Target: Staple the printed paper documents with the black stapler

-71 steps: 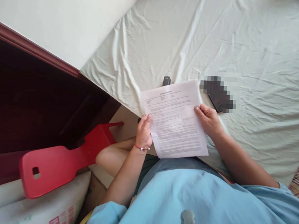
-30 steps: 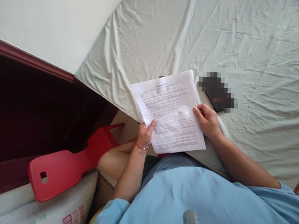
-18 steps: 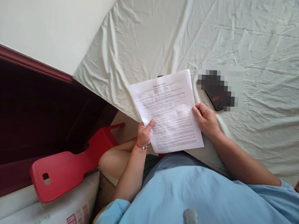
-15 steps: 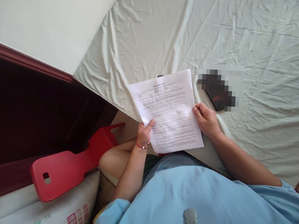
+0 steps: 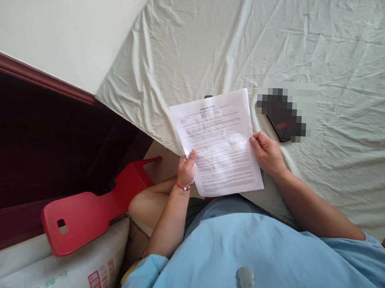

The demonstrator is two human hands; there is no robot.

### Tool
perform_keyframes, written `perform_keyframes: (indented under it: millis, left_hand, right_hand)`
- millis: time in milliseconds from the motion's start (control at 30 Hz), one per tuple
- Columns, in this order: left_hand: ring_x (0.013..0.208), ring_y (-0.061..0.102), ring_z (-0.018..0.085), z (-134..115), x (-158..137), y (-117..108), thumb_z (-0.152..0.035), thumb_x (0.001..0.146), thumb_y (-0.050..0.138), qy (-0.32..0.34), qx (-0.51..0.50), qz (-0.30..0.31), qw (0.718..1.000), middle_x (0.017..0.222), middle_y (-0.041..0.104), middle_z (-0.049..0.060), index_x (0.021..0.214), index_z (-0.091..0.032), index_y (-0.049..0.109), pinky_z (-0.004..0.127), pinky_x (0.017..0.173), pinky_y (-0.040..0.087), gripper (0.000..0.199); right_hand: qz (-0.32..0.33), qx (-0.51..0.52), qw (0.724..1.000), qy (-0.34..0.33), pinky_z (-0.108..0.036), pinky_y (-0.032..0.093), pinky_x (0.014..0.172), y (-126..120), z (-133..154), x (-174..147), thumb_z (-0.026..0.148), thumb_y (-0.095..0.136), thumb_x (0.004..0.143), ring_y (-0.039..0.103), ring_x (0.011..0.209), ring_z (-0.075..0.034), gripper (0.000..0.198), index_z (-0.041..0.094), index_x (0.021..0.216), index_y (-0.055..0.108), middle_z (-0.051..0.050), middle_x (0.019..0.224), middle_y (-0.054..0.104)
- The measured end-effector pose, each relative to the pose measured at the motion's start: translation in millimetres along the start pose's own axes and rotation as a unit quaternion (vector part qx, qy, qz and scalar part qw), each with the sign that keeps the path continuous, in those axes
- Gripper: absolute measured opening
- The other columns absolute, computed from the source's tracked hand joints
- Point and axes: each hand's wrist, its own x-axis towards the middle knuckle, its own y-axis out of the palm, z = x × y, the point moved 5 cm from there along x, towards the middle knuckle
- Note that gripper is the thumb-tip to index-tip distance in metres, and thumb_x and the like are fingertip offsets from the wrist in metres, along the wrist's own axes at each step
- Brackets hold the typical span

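A white printed sheet of paper (image 5: 219, 162), headed "OVERLEAF NOTES" above rows of small text, is held up over the table's near edge. My left hand (image 5: 186, 168) grips its left edge, thumb on top and the other fingers behind, a red bracelet at the wrist. On the opposite edge my right hand (image 5: 267, 152) pinches the paper between thumb and fingers. Whether more sheets lie beneath this one, I cannot tell. A black phone-like thing (image 5: 279, 128), largely blurred out, lies on the cloth beyond my right hand. Behind the paper's top edge a small dark object (image 5: 208, 96) peeks out.
A wrinkled pale cloth (image 5: 339, 53) covers the table. At the lower left stands a red plastic chair (image 5: 79, 217), beside a white sack (image 5: 109, 260) with pink and green print. Dark red wooden furniture (image 5: 41, 76) with a white top is on the left.
The paper has shifted very slightly to the right in view. My left thumb now points more upward along the paper's edge. Both hands keep their hold.
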Motion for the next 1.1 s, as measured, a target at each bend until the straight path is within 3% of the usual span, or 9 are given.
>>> perform_keyframes:
  millis: [567, 800, 1100]
  left_hand:
    - [0.107, 0.072, 0.03, 1.1, 0.1, -1.0, -0.051, 0.082, 0.079, -0.005, 0.002, -0.017, 1.0, 0.094, 0.077, 0.01, 0.097, -0.017, 0.078, 0.041, 0.095, 0.059, 0.038]
    - [0.109, 0.072, 0.03, 0.2, 0.1, 0.4, -0.051, 0.082, 0.079, 0.005, 0.009, -0.021, 1.0, 0.104, 0.077, 0.01, 0.1, -0.016, 0.078, 0.04, 0.098, 0.058, 0.04]
    - [0.098, 0.075, 0.025, 2.9, 1.2, -1.9, -0.048, 0.085, 0.077, 0.016, -0.001, -0.01, 1.0, 0.104, 0.078, 0.009, 0.102, -0.015, 0.078, 0.038, 0.094, 0.06, 0.037]
  right_hand:
    - [0.003, 0.003, 1.0, 0.0, -0.033, 0.035, 0.064, 0.8, -1.5, 0.1, 0.041, 0.047, 0.098, 0.052, 0.068, -0.019, 0.024, 0.024, 0.082, 0.052, -0.001, 0.072, 0.058]
    - [-0.001, -0.003, 1.0, -0.005, -0.034, 0.037, 0.066, 0.0, -1.9, 0.7, 0.041, 0.047, 0.098, 0.053, 0.068, -0.019, 0.024, 0.025, 0.081, 0.051, -0.002, 0.073, 0.059]
    - [-0.001, -0.014, 1.0, -0.003, -0.033, 0.036, 0.064, 0.5, -0.9, 0.3, 0.042, 0.045, 0.098, 0.052, 0.068, -0.019, 0.025, 0.024, 0.082, 0.05, -0.002, 0.074, 0.06]
